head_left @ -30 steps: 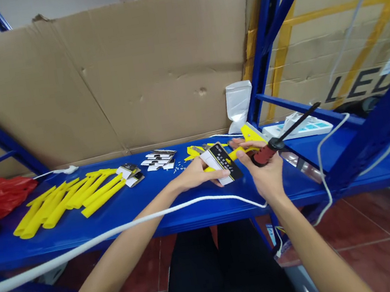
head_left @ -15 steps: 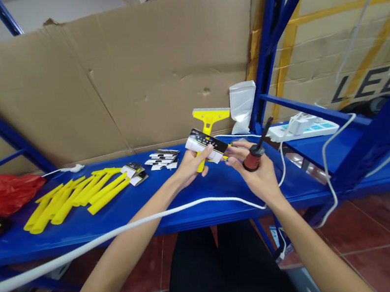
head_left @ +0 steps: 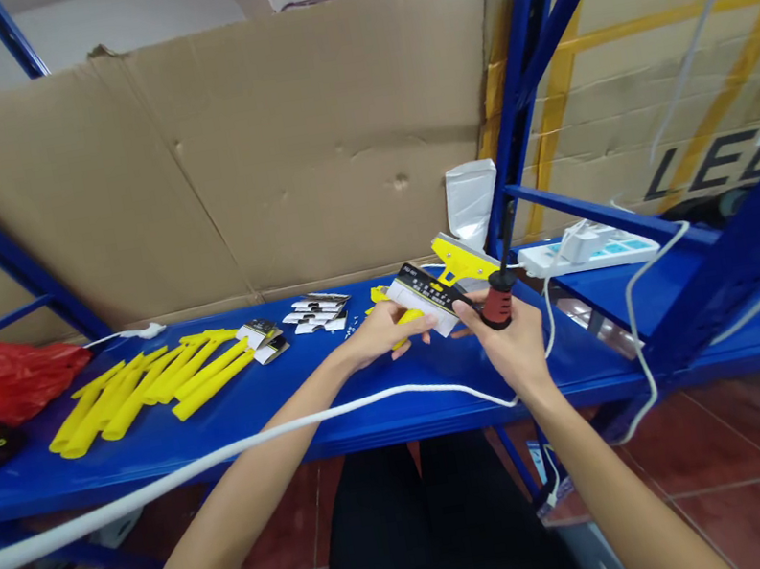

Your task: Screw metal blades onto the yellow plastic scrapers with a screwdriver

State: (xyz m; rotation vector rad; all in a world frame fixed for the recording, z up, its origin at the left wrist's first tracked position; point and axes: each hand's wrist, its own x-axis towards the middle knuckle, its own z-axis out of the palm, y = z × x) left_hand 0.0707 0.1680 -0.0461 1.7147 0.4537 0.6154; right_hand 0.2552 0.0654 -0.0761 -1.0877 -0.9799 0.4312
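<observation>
A yellow scraper [head_left: 467,259] with a wide flat head is held tilted to the right over the blue shelf. My left hand [head_left: 382,333] closes around its yellow handle end. A black-and-white printed card [head_left: 426,296] lies across the scraper, between my two hands. My right hand [head_left: 517,339] grips a screwdriver [head_left: 498,302] with a dark red handle, its shaft pointing up. The thumb of that hand also presses on the card's right edge. Its other fingers are partly hidden behind the card.
Several yellow tubular handles [head_left: 126,400] lie at left beside folded cards [head_left: 264,339]. More cards [head_left: 317,312] are stacked mid-shelf, near tiny light bits. A white cable [head_left: 370,397] crosses in front. A red bag [head_left: 6,379] and a power strip [head_left: 589,249] flank the shelf [head_left: 232,445].
The scraper has tipped from upright toward the right, its head now lower and nearer my right hand. The card has turned with it. Yellow pieces on the shelf now show behind my left hand.
</observation>
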